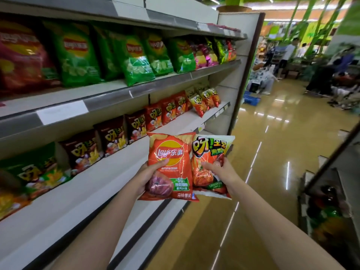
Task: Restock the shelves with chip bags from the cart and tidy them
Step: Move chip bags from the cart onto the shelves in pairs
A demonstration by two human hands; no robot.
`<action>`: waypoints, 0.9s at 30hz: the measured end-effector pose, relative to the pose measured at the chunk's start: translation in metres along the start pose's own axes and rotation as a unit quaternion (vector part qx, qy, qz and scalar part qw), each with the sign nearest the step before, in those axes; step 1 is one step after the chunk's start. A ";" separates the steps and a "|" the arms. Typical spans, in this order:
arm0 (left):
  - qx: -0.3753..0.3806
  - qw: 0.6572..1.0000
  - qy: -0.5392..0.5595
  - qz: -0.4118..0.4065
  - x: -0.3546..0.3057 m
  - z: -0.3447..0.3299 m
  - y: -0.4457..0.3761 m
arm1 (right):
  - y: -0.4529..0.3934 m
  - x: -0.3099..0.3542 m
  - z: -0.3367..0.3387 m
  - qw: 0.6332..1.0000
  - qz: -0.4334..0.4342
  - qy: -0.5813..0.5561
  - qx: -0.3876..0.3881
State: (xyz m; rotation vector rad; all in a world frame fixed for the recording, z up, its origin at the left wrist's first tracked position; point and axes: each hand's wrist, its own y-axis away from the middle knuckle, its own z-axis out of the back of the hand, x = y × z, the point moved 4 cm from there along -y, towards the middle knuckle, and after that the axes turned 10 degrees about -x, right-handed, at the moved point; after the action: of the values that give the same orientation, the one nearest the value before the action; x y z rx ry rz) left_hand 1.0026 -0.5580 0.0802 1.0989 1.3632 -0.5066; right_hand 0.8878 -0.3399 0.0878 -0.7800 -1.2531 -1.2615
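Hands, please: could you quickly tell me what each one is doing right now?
Left hand: grips the orange Lay's chip bag.
Right hand: grips the white-and-orange kimchi-flavour snack bag.

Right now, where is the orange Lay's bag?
In the head view the orange Lay's bag is held up in the left hand, low in the centre, in front of the lower shelf, overlapping the kimchi bag in the right hand.

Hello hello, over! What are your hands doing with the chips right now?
Left hand holds orange Lay's bag. Right hand holds kimchi bag. Both bags in the air, off the lower shelf. Nothing in the way.
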 end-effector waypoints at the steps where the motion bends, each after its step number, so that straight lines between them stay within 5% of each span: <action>1: 0.000 1.000 -0.001 0.001 -0.001 -0.004 -0.007 | -0.014 -0.006 0.003 1.000 -0.001 -0.003 0.003; 9: -0.038 0.999 -0.002 -0.010 -0.017 -0.047 -0.052 | -0.080 0.012 0.026 1.000 0.025 0.010 0.010; 27: -0.212 0.967 0.046 -0.131 -0.102 -0.136 -0.088 | -0.227 0.119 0.062 0.975 0.164 -0.008 0.153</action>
State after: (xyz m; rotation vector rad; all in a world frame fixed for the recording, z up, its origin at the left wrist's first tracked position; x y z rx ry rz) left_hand 0.8387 -0.5126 0.1673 0.6025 1.6196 -0.3332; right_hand 0.6376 -0.3584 0.1703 -0.7359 -1.2356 -0.7753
